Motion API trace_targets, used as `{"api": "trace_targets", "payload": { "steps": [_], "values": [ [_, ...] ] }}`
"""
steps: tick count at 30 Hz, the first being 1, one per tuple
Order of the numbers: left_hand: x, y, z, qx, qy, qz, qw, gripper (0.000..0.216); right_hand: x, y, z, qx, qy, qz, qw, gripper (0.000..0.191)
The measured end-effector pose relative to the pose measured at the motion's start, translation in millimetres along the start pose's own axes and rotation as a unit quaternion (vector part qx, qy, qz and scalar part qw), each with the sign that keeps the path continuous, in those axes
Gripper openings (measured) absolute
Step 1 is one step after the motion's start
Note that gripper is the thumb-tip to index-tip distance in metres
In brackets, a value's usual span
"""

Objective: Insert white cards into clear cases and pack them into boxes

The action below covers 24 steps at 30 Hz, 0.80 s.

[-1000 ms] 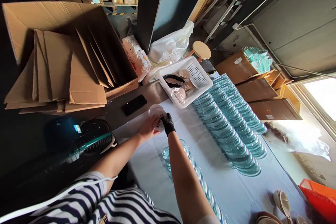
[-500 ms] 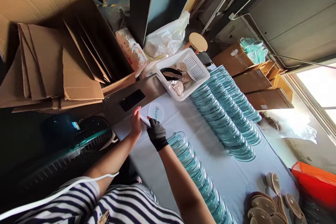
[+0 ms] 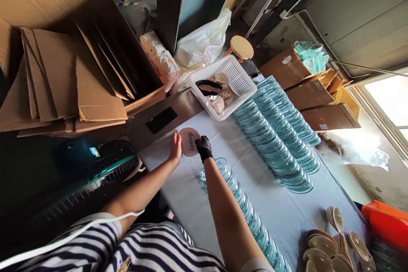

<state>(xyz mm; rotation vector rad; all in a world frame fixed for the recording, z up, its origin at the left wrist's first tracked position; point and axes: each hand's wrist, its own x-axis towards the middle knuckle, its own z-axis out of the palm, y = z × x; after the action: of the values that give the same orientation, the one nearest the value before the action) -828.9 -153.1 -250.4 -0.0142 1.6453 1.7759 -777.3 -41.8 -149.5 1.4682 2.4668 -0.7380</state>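
Observation:
A round pink pad printed with black lettering (image 3: 188, 142) lies on the white table sheet (image 3: 287, 212), near the table's far left end. My bare left hand (image 3: 175, 149) rests at its left edge, fingers stretched out and touching it. My right hand (image 3: 203, 148), in a black dotted glove, presses on the pad's right edge with bent fingers. A row of clear teal-tinted round lids (image 3: 242, 204) runs along the sheet just under my right forearm.
Two long rows of the same clear lids (image 3: 277, 136) lie to the right. A white basket (image 3: 244, 93) holds pads and a black tool. A black phone (image 3: 162, 120) lies on the metal ledge. Flattened cardboard (image 3: 70, 72) fills the left. Beige pads (image 3: 328, 250) sit at bottom right.
Half a second ago my hands were drawn back, my left holding a thin white piece, with a white printed disc on the table. Now both hands are forward at a pink printed pad.

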Motion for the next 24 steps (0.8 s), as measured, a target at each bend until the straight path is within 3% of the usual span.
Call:
{"api": "trace_targets", "payload": {
  "steps": [6, 10, 12, 14, 17, 20, 24],
  "values": [
    [-21.5, 3.8, 4.0, 0.008, -0.005, -0.018, 1.000, 0.077, 9.7, 3.1, 11.6, 0.086, 0.005, 0.059, 0.995, 0.051],
    [-20.0, 12.5, 2.3, -0.005, -0.005, -0.033, 0.999, 0.072, 6.9, 3.5, -1.7, 0.158, -0.073, 0.058, 0.983, 0.044],
    [-17.1, 13.4, -0.9, -0.007, -0.003, -0.037, 0.999, 0.070, -5.8, -2.8, -9.4, 0.112, -0.089, 0.019, 0.989, 0.035],
    [-14.4, 14.1, -7.1, -0.010, 0.006, -0.018, 1.000, 0.070, -24.8, -12.6, -15.9, -0.010, -0.063, -0.038, 0.997, 0.030],
    [-12.6, 17.8, -19.1, -0.010, 0.033, 0.073, 0.997, 0.068, -50.7, -25.1, -19.9, -0.188, -0.023, -0.135, 0.973, 0.028],
    [-13.7, 23.4, -24.0, 0.011, 0.028, 0.156, 0.987, 0.061, -58.2, -25.3, -14.3, -0.208, -0.020, -0.224, 0.952, 0.037],
    [-17.0, 27.0, -17.1, 0.017, -0.046, 0.160, 0.986, 0.052, -52.2, -11.5, 0.4, -0.162, -0.001, -0.260, 0.952, 0.050]
  ]
}}
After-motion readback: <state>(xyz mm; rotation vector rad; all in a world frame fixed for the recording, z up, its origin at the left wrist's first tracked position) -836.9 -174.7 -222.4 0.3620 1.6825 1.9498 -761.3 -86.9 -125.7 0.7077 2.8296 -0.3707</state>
